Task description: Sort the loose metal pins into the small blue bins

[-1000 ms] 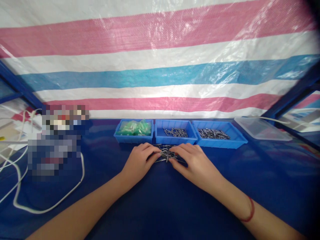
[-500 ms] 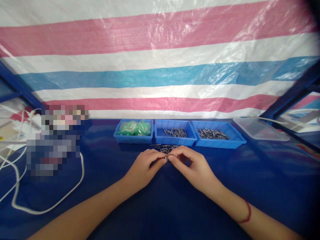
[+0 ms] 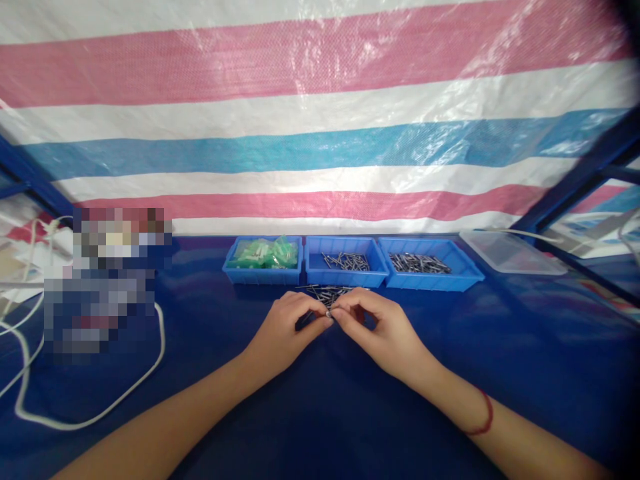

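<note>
Metal piece: only a small pale bit shows at our fingertips, so we cannot tell which way it points or how its long axis runs.
Loose pins: they lie crossed in a heap; several slim ends run sideways, roughly along the front wall of the middle bin.
Position: we have the metal piece in front of the middle bin, between our two hands where the fingertips meet; the heap lies partly hidden just behind them, nearer that bin.
Left hand: thumb and forefinger curve round and pinch the metal piece from its left.
Right hand: thumb and forefinger are drawn together in a matching pinch on its right, the hand arched.
Neighbours: left of the middle bin we see a bin of green packets; right of it, a bin of more pins.
</note>
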{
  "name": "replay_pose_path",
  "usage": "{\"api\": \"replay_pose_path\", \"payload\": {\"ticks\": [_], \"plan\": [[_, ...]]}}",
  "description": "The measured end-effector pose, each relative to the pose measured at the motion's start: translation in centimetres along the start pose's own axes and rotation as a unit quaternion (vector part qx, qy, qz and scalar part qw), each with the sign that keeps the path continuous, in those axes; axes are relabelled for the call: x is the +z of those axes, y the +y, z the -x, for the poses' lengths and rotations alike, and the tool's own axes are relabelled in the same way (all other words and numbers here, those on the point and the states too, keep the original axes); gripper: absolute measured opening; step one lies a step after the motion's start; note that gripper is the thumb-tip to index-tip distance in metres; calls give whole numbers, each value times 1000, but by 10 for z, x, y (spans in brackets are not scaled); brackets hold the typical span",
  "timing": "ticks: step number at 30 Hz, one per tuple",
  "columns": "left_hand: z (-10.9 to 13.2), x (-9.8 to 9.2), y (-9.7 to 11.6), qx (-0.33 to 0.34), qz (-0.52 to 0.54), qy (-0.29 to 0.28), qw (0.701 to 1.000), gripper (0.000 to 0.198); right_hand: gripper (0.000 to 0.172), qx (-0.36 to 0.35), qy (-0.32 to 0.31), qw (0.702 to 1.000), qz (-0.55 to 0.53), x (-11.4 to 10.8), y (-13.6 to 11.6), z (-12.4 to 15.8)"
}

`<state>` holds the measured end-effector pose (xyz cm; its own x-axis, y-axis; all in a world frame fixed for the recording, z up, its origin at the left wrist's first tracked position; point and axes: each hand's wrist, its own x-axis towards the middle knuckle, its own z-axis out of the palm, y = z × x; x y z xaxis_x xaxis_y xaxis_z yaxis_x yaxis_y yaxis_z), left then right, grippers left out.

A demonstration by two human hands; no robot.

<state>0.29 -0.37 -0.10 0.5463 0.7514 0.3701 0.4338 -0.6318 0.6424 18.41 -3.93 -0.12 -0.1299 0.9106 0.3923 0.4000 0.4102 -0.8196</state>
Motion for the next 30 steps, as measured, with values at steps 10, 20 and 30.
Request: {"api": "replay_pose_path", "payload": {"ticks": [10, 20, 30], "plan": [[1, -2, -3, -45, 35, 16, 998, 6, 11, 9, -6, 1000, 11, -3, 3, -2], [1, -6, -4, -35, -52, 3, 998, 26, 19, -36, 13, 987, 156, -32, 11, -16], [6, -6, -14, -3, -212, -93, 973, 34, 23, 85, 117, 858, 493, -112, 59, -29]]}}
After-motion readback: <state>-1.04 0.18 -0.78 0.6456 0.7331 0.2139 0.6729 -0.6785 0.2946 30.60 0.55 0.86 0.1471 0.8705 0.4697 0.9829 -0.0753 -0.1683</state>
